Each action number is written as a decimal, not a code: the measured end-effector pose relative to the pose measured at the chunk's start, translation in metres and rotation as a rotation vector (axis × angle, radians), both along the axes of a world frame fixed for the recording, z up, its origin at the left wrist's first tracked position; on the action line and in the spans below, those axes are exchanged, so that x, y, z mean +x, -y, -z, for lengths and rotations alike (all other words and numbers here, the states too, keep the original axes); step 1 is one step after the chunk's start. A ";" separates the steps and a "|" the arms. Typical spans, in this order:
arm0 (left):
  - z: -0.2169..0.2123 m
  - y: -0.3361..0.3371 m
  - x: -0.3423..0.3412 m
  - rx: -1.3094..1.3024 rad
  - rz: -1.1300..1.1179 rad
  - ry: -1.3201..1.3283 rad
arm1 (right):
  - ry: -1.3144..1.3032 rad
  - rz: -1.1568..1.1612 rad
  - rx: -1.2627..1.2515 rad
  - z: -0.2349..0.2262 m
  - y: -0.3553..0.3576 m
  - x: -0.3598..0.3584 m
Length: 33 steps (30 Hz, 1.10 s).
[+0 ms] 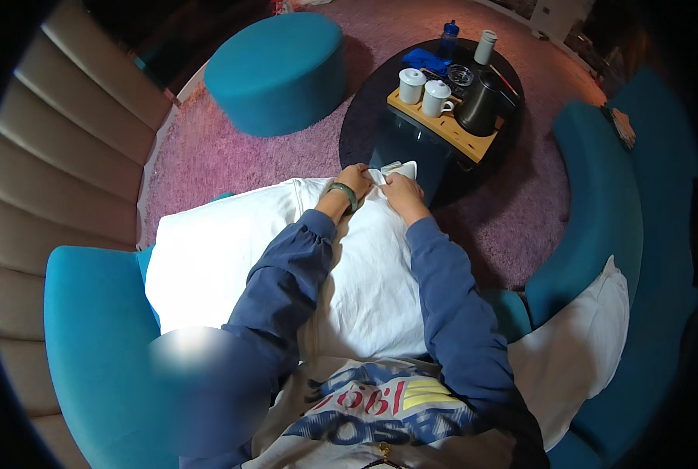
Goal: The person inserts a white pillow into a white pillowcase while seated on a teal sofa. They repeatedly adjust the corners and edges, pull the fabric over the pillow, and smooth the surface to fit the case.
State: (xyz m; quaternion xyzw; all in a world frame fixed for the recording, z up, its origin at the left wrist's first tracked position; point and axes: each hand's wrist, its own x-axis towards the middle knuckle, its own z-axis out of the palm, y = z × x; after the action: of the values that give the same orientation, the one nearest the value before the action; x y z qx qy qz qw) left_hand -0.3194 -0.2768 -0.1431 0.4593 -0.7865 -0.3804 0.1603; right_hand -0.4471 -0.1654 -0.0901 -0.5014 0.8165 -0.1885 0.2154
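A: At the far end of the pillow (pixel 286 250) on your lap, your left hand (pixel 354 181) and right hand (pixel 401 190) sit close together, both pinching the cover's corner by the folded white flap (pixel 402 167).

B: Whether they're fully clamped, I cannot tell; the fingers curl over the fabric.

A: It looks soft, light and floppy to me, so it will sag. Grip the seam edge, not the stuffing.

B: Its long axis runs from the teal chair's (pixel 91 328) arm toward the dark round table (pixel 372 117), and the corner you hold points at the wooden tray (pixel 442 125) with its two white cups (pixel 424 90).
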 end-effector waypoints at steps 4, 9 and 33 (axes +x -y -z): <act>0.011 -0.008 0.016 0.096 -0.079 -0.267 | 0.133 0.046 -0.302 0.015 -0.004 0.012; -0.024 -0.027 0.018 0.594 -0.032 -0.795 | 0.090 0.111 -0.646 0.025 -0.011 0.017; -0.031 -0.042 0.025 0.751 0.019 -1.124 | 0.178 0.045 -0.687 0.004 -0.015 0.035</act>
State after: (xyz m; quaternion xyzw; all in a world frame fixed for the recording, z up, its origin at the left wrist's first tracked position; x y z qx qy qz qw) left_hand -0.2946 -0.2352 -0.1117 0.2092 -0.4022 -0.8103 0.3712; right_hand -0.4126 -0.1506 -0.0946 -0.5079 0.6944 -0.4998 0.1000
